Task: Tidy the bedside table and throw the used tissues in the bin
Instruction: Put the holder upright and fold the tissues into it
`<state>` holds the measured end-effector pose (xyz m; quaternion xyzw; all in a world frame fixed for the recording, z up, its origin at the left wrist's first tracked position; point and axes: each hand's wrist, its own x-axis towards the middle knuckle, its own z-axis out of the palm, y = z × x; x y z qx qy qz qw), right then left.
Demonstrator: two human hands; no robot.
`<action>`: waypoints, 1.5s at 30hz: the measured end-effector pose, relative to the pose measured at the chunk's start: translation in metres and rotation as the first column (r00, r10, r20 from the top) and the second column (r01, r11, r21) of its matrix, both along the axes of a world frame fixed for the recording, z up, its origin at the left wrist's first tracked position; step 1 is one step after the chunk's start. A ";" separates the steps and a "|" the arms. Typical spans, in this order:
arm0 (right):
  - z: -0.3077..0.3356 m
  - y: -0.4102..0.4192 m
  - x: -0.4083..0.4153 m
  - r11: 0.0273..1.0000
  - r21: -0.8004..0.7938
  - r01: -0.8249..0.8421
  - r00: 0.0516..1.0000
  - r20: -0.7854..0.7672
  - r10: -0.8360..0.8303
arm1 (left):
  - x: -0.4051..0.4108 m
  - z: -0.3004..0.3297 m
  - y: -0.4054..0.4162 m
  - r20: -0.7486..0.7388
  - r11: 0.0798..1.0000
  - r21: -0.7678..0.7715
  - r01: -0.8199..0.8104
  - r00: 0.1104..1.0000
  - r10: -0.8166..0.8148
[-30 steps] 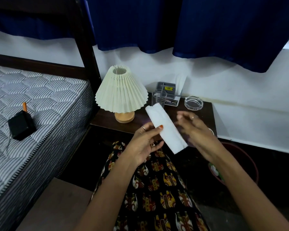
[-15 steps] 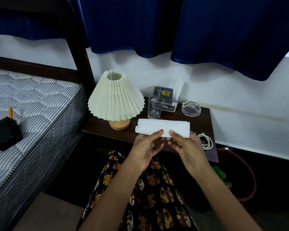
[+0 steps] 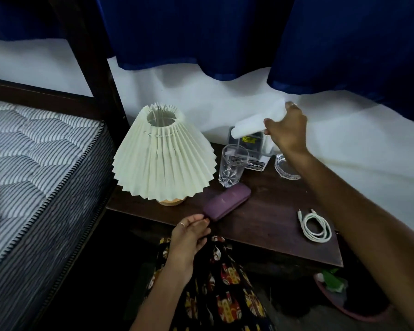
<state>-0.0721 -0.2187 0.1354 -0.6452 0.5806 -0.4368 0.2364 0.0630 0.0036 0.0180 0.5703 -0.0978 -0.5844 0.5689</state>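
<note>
I pinch the folded tissue (image 3: 256, 124) in my right hand (image 3: 287, 130) over the grey holder (image 3: 253, 145) at the table's (image 3: 268, 220) one o'clock, gripping its end lightly since it is soft, limp and tearable, while my left hand (image 3: 189, 237) rests loosely curled at six.

On the bedside table (image 3: 261, 225), the lamp (image 3: 161, 155) stands at the left end. At its three o'clock, just beside the shade, is the glass (image 3: 232, 164) — and behind that, at twelve o'clock against the wall, the organiser box (image 3: 253, 151). The ashtray (image 3: 285, 167) sits at the box's four o'clock. A case (image 3: 227, 201) lies at the glass's six o'clock, reaching toward the front edge. The coiled cable (image 3: 316, 226) lies near the right end. The mattress (image 3: 34, 163) is at the table's nine o'clock; the bin (image 3: 344, 304) is on the floor at five o'clock — partly under the table's corner.
</note>
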 end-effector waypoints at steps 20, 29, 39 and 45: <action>-0.023 -0.062 0.048 0.993 0.044 -0.111 0.899 -0.421 0.119 | 0.019 -0.009 -0.013 0.064 1.000 0.021 -0.013 0.998 0.012; -0.036 -0.066 0.064 0.964 0.241 -0.112 0.812 -0.538 0.229 | 0.019 -0.012 -0.014 0.086 1.000 0.027 -0.010 0.996 0.008; -0.024 -0.047 0.053 0.988 0.123 -0.091 0.858 -0.494 0.141 | 0.017 -0.014 -0.013 0.142 0.999 0.029 -0.022 0.990 0.017; -0.027 0.089 0.024 0.985 -0.095 -0.141 0.953 -0.281 0.109 | 0.021 -0.007 -0.005 0.467 0.982 -0.059 -0.177 0.865 0.184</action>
